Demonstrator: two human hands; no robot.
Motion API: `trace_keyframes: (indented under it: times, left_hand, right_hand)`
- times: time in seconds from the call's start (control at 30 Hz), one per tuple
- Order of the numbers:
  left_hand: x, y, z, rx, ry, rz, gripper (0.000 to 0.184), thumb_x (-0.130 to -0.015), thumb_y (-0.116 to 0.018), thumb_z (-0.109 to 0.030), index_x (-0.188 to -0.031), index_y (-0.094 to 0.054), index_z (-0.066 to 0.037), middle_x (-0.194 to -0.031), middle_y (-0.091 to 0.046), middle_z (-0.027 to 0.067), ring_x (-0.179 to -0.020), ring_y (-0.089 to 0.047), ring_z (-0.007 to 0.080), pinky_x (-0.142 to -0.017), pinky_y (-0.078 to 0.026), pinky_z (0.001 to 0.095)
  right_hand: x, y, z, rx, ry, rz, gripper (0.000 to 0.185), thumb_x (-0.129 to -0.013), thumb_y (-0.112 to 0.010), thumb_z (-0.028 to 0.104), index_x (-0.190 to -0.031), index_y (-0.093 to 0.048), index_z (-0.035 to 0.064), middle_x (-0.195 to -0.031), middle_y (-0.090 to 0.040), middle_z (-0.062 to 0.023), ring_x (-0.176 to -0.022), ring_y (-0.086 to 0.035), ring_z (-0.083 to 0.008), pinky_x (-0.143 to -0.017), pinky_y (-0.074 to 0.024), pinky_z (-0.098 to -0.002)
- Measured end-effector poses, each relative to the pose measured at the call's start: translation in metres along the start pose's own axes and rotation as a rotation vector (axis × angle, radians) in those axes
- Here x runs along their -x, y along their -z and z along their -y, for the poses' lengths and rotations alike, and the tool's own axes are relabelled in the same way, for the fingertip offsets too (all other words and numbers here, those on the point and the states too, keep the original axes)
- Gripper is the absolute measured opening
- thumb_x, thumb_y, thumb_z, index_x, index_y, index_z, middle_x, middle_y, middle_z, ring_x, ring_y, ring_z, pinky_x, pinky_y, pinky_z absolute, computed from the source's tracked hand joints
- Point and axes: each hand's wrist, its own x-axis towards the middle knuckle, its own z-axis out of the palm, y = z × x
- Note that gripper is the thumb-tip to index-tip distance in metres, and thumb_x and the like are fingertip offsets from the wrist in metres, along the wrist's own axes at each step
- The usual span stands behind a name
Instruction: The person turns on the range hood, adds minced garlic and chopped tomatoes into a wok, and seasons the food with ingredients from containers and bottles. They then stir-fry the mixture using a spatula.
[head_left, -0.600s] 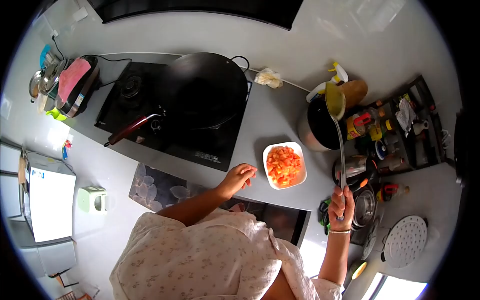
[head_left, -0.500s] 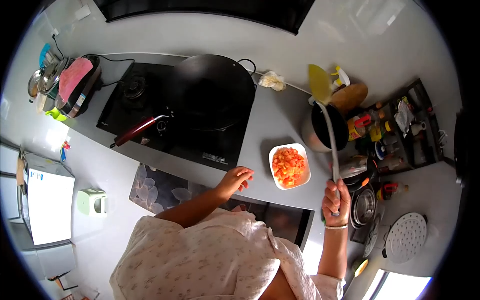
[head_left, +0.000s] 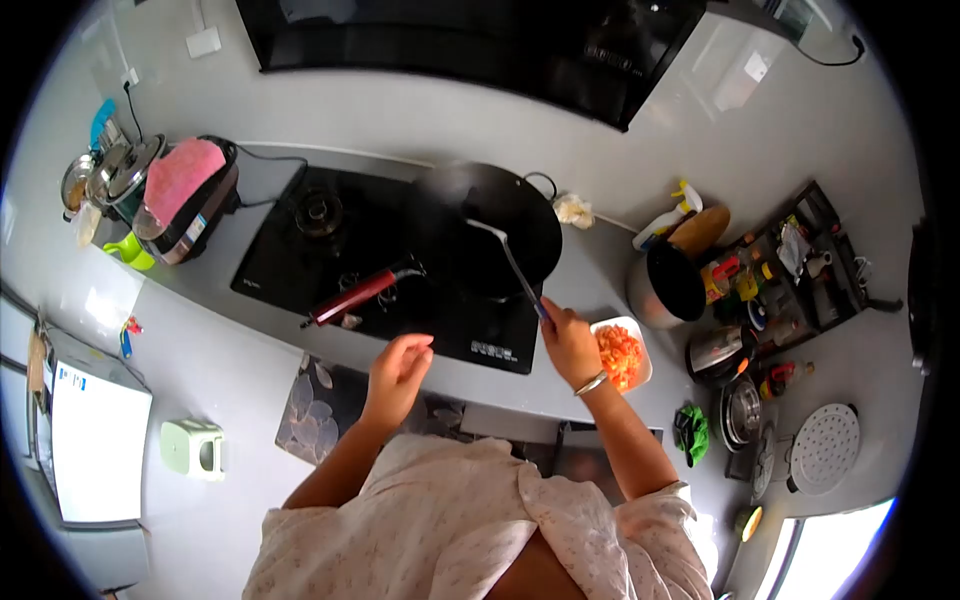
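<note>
My right hand (head_left: 571, 346) is closed around the handle end of a long spatula (head_left: 515, 265). Its head reaches into a black wok (head_left: 535, 220) on the stove, and I cannot make out any food in the wok's dark inside. A white bowl (head_left: 647, 372) of diced tomato-like red pieces (head_left: 618, 352) stands just to the right of that hand, partly behind it. My left hand (head_left: 398, 375) is in front of the stove's edge, empty, with fingers apart and slightly curled. Above it, the wok's dark red handle (head_left: 355, 297) points to the lower left.
Right of the stove (head_left: 290, 260) stands a deep pot (head_left: 665, 285), beside a kettle (head_left: 712, 352) and a rack of bottles (head_left: 800, 265). A green bag (head_left: 691, 433) lies near the counter's right end. A pink cloth (head_left: 183, 178) covers an appliance at the left.
My right hand has swung left and lowered the spatula from above the pot into the wok. My left hand has shifted left relative to the stove. The head view has tilted up.
</note>
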Motion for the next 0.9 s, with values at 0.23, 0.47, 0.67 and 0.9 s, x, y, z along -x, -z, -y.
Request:
trace_keyframes:
  times: [0.23,0.47,0.67,0.9]
  left_hand:
    - [-0.002,0.054,-0.037,-0.359,-0.321,-0.196,0.026,-0.084,-0.064,-0.002,-0.109,-0.060,-0.005,-0.093,-0.063,0.0088,-0.081,-0.062,0.0184,-0.067,-0.049,0.0277]
    - [-0.008,0.088,-0.055,-0.645,-0.490,-0.294,0.040,-0.078,-0.066,-0.002,-0.116,-0.053,-0.003,-0.108,-0.057,0.0170,-0.100,-0.054,0.0353,-0.086,-0.046,0.0430]
    - [-0.005,0.099,-0.054,-0.848,-0.465,-0.368,0.044,-0.075,-0.070,-0.009,-0.115,-0.054,-0.003,-0.112,-0.055,0.0167,-0.103,-0.052,0.0364,-0.088,-0.044,0.0444]
    - [-0.017,0.108,-0.050,-0.821,-0.507,-0.385,0.041,-0.074,-0.071,-0.010,-0.112,-0.056,-0.003,-0.111,-0.055,0.0165,-0.102,-0.053,0.0361,-0.088,-0.044,0.0443]
  right_hand:
    - [0.003,-0.030,0.048,0.072,-0.125,0.072,0.041,-0.087,-0.054,0.020,-0.128,-0.048,0.0167,-0.101,-0.058,-0.0179,-0.079,-0.063,-0.0389,-0.066,-0.0532,-0.0480]
    - [-0.001,-0.011,0.048,-0.067,-0.149,0.194,0.056,-0.088,-0.058,0.032,-0.137,-0.039,0.0135,-0.114,-0.058,-0.0226,-0.100,-0.058,-0.0427,-0.085,-0.0486,-0.0488]
    - [-0.022,0.062,0.073,-0.031,0.084,-0.036,0.039,-0.090,-0.056,0.025,-0.126,-0.052,0.0104,-0.111,-0.061,-0.0150,-0.086,-0.064,-0.0353,-0.070,-0.0532,-0.0441]
    - [-0.090,0.169,0.156,0.213,0.565,-0.431,0.033,-0.085,-0.057,0.005,-0.118,-0.058,0.0076,-0.098,-0.061,-0.0106,-0.085,-0.061,-0.0283,-0.069,-0.0530,-0.0397]
